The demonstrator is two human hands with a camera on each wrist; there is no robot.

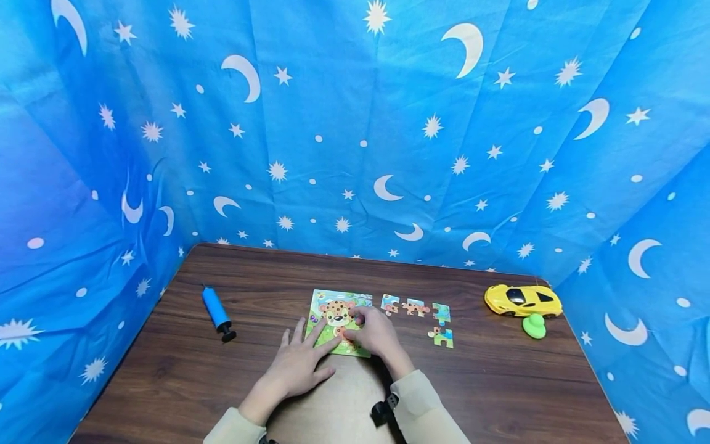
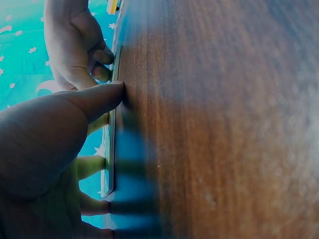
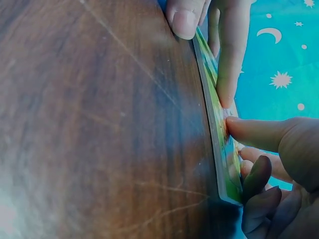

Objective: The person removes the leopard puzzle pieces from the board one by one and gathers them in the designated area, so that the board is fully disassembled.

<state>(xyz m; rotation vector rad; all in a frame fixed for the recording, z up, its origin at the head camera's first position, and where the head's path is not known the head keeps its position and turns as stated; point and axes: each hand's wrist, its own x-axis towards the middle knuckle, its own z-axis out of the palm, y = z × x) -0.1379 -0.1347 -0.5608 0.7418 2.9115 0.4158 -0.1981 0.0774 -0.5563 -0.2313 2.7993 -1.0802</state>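
Observation:
A square jigsaw puzzle [image 1: 318, 302] with a spotted cartoon animal lies on the table. My left hand [image 1: 296, 367] rests over its lower left with fingers spread; some fingertips touch the board, and the thumb [image 2: 104, 99] lies near its front edge. With thumb and curled fingers, my right hand [image 1: 377, 333] pinches a puzzle piece at the right part of the board; the hand largely hides that piece. In the right wrist view the right thumb [image 3: 254, 132] is against the picture surface. Several loose puzzle pieces [image 1: 415, 307] lie just right of the board.
On the left of the brown wooden table [image 1: 266, 277] lies a blue hand pump [image 1: 215, 308] with a black handle. A yellow toy car [image 1: 524, 300] and a green rubber duck [image 1: 534, 327] stand at the right. Behind hangs a blue star-and-moon curtain [image 1: 333, 123].

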